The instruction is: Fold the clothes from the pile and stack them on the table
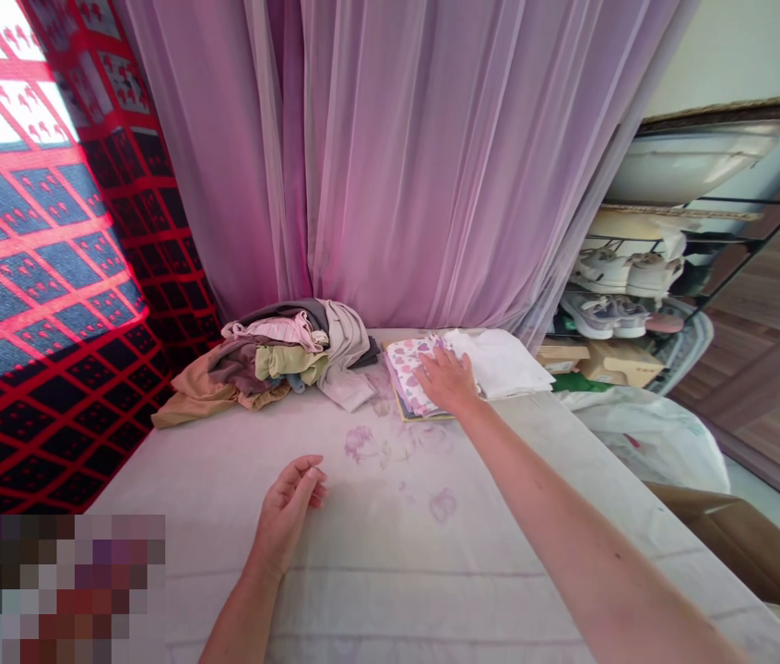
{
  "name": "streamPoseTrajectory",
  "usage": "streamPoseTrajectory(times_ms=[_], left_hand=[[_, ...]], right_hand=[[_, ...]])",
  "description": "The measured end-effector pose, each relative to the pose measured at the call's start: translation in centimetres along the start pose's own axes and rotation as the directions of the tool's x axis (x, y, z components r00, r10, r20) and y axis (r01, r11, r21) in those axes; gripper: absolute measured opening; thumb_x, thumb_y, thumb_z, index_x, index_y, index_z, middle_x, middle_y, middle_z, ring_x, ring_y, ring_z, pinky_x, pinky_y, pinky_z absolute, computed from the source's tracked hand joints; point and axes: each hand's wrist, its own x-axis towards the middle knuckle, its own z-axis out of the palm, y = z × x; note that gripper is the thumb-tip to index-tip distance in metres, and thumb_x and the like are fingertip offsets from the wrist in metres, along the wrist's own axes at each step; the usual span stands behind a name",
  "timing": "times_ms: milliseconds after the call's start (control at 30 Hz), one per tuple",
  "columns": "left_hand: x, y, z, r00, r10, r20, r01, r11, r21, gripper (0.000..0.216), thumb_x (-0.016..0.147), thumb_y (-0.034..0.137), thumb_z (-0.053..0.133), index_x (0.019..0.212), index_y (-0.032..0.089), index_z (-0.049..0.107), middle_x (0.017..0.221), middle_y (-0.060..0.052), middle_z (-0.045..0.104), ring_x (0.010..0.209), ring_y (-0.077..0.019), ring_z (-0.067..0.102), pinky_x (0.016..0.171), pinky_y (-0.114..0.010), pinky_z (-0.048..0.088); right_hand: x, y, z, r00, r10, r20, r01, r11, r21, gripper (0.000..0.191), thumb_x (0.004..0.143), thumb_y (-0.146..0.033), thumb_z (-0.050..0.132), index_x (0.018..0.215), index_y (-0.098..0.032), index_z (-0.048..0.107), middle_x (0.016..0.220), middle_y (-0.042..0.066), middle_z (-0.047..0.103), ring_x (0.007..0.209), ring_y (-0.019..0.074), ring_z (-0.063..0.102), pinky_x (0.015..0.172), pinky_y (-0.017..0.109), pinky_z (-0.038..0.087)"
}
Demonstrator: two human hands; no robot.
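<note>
My right hand (446,378) lies flat with its fingers spread on a folded stack (404,369) of cloths, the top one white with pink and purple heart-like shapes. Against the stack's right side is a folded white cloth (504,362). Above the near part of the table, my left hand (289,503) is loosely curled, with a gap between thumb and fingers and nothing visible in it. Farther off to the left sits a rumpled heap of clothes (293,355) in brown, olive, pink, grey and beige.
The table (362,544) has a pale cover with faded purple flowers. Purple curtains (396,166) hang behind it, and a red-and-black patterned cloth (134,369) hangs at left. To the right are a rack with shoes (604,314), cardboard boxes (618,361) and a white plastic bag (653,438).
</note>
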Motion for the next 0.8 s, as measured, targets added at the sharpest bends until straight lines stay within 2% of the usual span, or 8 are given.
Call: streamPoseTrajectory(times_ms=[133,233,300,367,433,500,633,800], left_hand=[[0.2,-0.2,-0.2,1.000,0.002,0.005,-0.002,1.000,0.010,0.046,0.070,0.054,0.067,0.098,0.017,0.065,0.077,-0.002,0.065,0.065,-0.0134,0.060,0.058,-0.024,0.050],[0.3,-0.4,-0.2,1.000,0.011,-0.003,-0.011,1.000,0.006,0.046,0.070,0.054,0.067,0.098,0.018,0.065,0.078,-0.001,0.065,0.065,-0.0130,0.060,0.059,-0.024,0.050],[0.3,-0.5,-0.1,1.000,0.013,-0.014,-0.013,1.000,0.007,0.047,0.068,0.055,0.068,0.096,0.018,0.065,0.076,-0.001,0.064,0.063,-0.0127,0.060,0.057,-0.024,0.049],[0.4,-0.5,0.0,1.000,0.013,-0.024,-0.013,1.000,0.007,0.048,0.066,0.056,0.069,0.094,0.018,0.065,0.074,0.000,0.064,0.061,-0.0125,0.059,0.056,-0.024,0.049],[0.4,-0.5,0.0,0.999,0.014,-0.032,-0.014,1.000,0.005,0.048,0.064,0.056,0.070,0.093,0.018,0.065,0.073,0.000,0.064,0.059,-0.0122,0.059,0.056,-0.024,0.049],[0.5,-0.5,0.1,0.999,0.011,-0.040,-0.011,1.000,0.006,0.049,0.062,0.056,0.070,0.092,0.018,0.065,0.072,0.001,0.063,0.059,-0.0121,0.059,0.056,-0.024,0.049],[0.6,-0.3,0.2,0.998,0.003,-0.058,-0.002,1.000,0.016,0.049,0.060,0.056,0.070,0.090,0.018,0.065,0.070,0.001,0.064,0.058,-0.0124,0.059,0.055,-0.024,0.050],[0.5,-0.3,0.6,0.996,0.014,-0.093,-0.010,0.999,0.050,0.048,0.056,0.056,0.069,0.085,0.018,0.064,0.066,0.002,0.063,0.056,-0.0131,0.059,0.054,-0.026,0.050]], right_hand=[[-1.3,0.3,1.6,0.998,0.058,0.027,-0.059,0.998,0.023,0.052,0.096,-0.049,0.030,0.138,-0.025,0.047,0.149,0.011,0.040,0.136,0.0296,0.031,0.107,0.056,0.023],[-1.4,0.6,1.5,0.999,0.044,-0.001,-0.044,0.996,0.082,0.048,0.096,-0.045,0.032,0.137,-0.027,0.048,0.148,0.009,0.041,0.137,0.0287,0.031,0.108,0.057,0.022],[-2.0,0.4,1.1,0.995,0.030,-0.096,-0.019,0.993,0.119,0.045,0.096,-0.041,0.034,0.135,-0.026,0.052,0.145,0.009,0.045,0.136,0.0288,0.033,0.110,0.058,0.020],[-3.6,0.0,1.1,0.966,0.042,-0.255,0.002,0.985,0.170,0.042,0.097,-0.037,0.035,0.132,-0.025,0.055,0.142,0.010,0.049,0.135,0.0284,0.036,0.111,0.057,0.019],[-6.2,-0.7,1.8,0.919,0.067,-0.390,0.032,0.970,0.241,0.040,0.096,-0.034,0.035,0.127,-0.024,0.059,0.139,0.010,0.053,0.132,0.0272,0.040,0.111,0.055,0.021],[-9.3,-1.6,3.1,0.896,0.050,-0.442,0.097,0.948,0.304,0.038,0.095,-0.033,0.037,0.121,-0.025,0.064,0.136,0.008,0.056,0.131,0.0262,0.043,0.110,0.052,0.026],[-14.5,-3.0,6.1,0.883,0.089,-0.460,0.162,0.863,0.479,0.035,0.091,-0.032,0.042,0.109,-0.023,0.070,0.126,0.010,0.063,0.119,0.0234,0.055,0.102,0.043,0.042],[-17.0,-3.4,7.0,0.897,0.248,-0.367,0.095,0.701,0.707,0.036,0.086,-0.034,0.043,0.101,-0.021,0.073,0.117,0.011,0.068,0.106,0.0215,0.064,0.092,0.037,0.051]])
